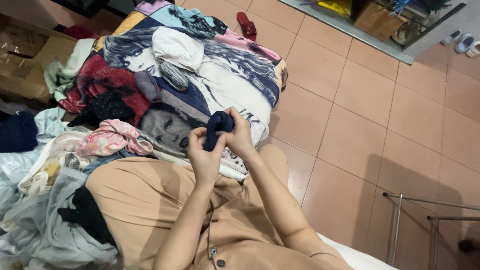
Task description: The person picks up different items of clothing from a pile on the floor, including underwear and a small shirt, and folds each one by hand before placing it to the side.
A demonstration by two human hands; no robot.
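Both hands meet over my lap around a dark navy sock (216, 129). My left hand (204, 156) grips its lower end from below, fingers curled. My right hand (239, 136) wraps the rolled upper part from the right side. The sock hangs above the edge of a printed blanket (235, 75) with large faces on it. I wear a tan buttoned garment (150, 200) that covers my lap.
On the blanket lie a white dotted cloth (176, 48), a striped rolled sock (174, 75) and a grey one (148, 85). A heap of mixed clothes (60, 165) lies left. A cardboard box (25, 55) stands far left, a red slipper (247, 25) on tiled floor, a metal rack (425, 215) right.
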